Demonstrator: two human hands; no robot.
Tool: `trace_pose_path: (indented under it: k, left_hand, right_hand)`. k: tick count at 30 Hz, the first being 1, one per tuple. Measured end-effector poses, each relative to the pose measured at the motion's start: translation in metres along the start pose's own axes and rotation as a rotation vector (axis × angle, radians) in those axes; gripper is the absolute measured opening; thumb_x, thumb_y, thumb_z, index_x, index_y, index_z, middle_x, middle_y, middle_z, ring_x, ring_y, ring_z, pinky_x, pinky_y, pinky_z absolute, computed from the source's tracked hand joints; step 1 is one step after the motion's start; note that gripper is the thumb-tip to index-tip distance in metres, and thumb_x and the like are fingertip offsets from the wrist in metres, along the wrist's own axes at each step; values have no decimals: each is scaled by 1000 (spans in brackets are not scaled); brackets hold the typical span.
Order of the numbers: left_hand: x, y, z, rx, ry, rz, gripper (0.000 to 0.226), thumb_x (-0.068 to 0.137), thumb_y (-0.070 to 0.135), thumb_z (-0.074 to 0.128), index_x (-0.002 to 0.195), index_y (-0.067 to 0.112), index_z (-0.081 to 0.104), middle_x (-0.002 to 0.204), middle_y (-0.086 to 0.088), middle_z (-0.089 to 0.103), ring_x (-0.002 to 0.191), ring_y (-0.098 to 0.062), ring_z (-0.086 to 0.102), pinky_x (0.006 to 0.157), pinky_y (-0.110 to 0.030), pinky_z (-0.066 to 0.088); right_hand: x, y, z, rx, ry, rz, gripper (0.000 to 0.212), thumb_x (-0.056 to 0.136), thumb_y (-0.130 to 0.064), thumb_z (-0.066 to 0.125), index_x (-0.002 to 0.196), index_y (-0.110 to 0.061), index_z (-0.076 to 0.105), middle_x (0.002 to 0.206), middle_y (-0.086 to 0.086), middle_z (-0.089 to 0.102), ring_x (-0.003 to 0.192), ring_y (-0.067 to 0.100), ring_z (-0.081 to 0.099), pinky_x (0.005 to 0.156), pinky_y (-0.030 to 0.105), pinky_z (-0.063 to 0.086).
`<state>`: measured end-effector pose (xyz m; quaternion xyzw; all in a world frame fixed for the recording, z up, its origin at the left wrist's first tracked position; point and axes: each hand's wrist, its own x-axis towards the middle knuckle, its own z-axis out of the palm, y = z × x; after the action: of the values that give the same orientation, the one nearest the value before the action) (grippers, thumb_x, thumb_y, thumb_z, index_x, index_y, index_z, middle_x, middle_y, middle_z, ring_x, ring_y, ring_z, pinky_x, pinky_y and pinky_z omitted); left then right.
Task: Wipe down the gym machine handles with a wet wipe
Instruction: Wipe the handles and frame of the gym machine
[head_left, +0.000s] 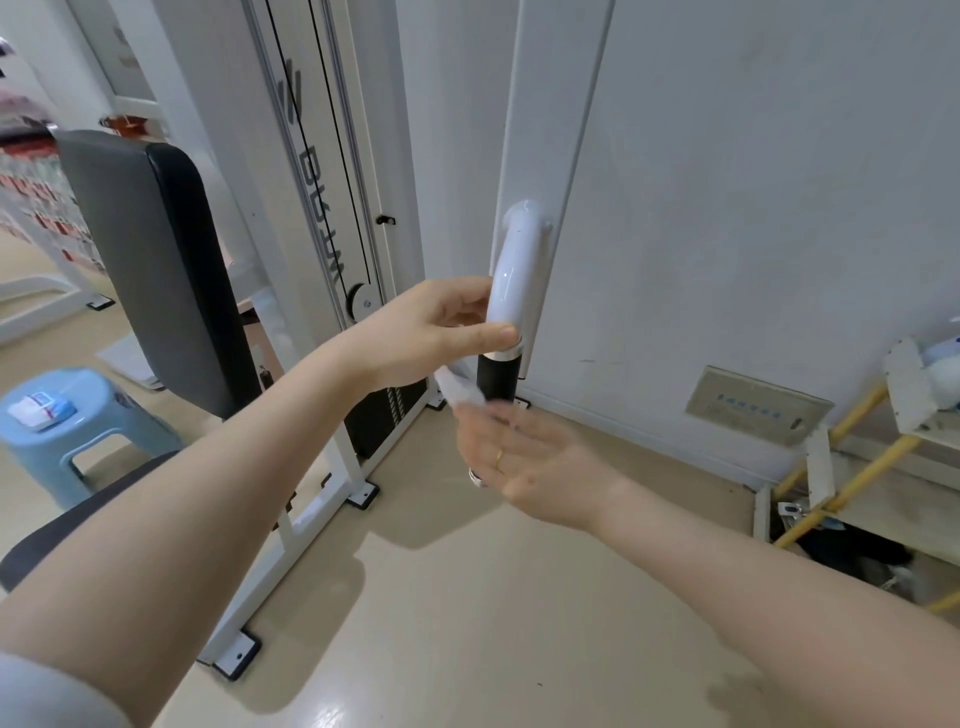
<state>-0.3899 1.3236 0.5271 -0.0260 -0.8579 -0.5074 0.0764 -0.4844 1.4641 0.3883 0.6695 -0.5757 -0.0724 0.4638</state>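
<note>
A white machine handle (515, 270) hangs down from the upright frame and ends in a black grip (497, 378) under a chrome ring. My left hand (423, 332) is closed around the white tube just above the ring, thumb across the front. A crumpled white wet wipe (461, 391) sits beside the black grip, at the fingertips of my right hand (524, 457). That hand is palm up with fingers spread below the grip, and its fingertips are blurred. I cannot tell whether the wipe is pinched.
The black back pad (156, 270) and seat (78, 519) of the machine are at the left, with the weight stack column (332, 208) behind. A blue stool (78, 415) carries a wipe packet (39, 410). Yellow pipes (841, 467) run along the right wall.
</note>
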Motion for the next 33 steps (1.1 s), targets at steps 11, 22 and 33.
trace_pose_path:
  k: [11, 22, 33]
  left_hand:
    - [4, -2, 4, 34, -13, 33, 16, 86, 23, 57, 99, 16, 59, 89, 5, 63, 87, -8, 62, 82, -21, 48]
    - [-4, -3, -6, 311, 272, 2, 48, 59, 39, 53, 82, -3, 55, 80, -26, 59, 73, -39, 59, 70, -51, 51]
    - [-22, 3, -68, 401, 482, -133, 106, 70, 14, 73, 145, 42, 3, 112, 12, 47, 89, -1, 55, 66, -7, 45]
  right_hand:
    - [-13, 4, 8, 139, 109, -176, 17, 84, -6, 61, 98, -13, 66, 111, -1, 68, 118, 15, 56, 112, 32, 28]
    - [19, 66, -33, 712, 384, 818, 18, 95, -12, 41, 108, -15, 54, 94, 9, 64, 92, 18, 50, 84, 19, 40]
    - [132, 69, 5, 1259, 175, 954, 61, 97, -24, 45, 147, -28, 11, 98, -5, 48, 91, 13, 51, 88, 34, 45]
